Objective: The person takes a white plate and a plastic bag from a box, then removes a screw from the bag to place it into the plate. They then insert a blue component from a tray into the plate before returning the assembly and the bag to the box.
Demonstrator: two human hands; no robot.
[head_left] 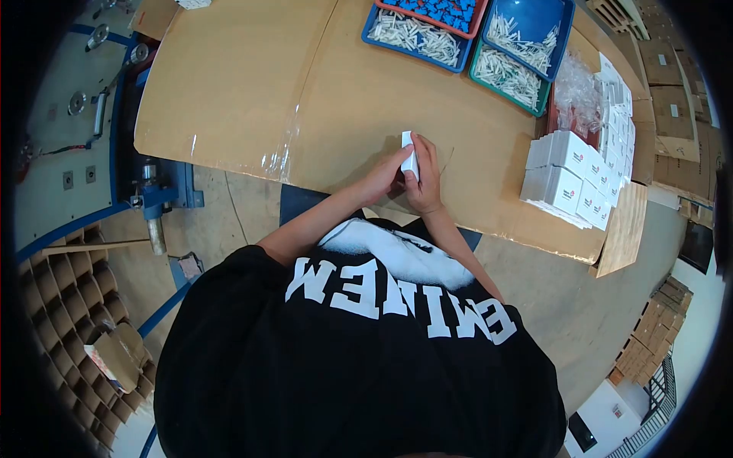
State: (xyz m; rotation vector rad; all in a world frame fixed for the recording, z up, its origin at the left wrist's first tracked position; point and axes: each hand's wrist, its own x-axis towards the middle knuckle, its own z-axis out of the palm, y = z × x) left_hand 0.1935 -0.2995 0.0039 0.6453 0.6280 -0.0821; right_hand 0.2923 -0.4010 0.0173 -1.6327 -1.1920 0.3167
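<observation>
A small white box (410, 158) stands between my two hands above the cardboard-covered table (229, 99), near its front edge. My left hand (383, 179) grips the box from the left, its fingers closed and partly hidden. On the other side, my right hand (427, 174) wraps round the box, with the fingers bent over its far side and the thumb on the near end. The hands nearly meet below the box.
Stacked white boxes (569, 179) stand at the table's right, beside clear plastic wrap (576, 91). At the back are a blue tray (416, 52) and a green tray (508, 90) with white pieces, and a red tray (477, 23) with blue pieces. Machinery (76, 114) stands left.
</observation>
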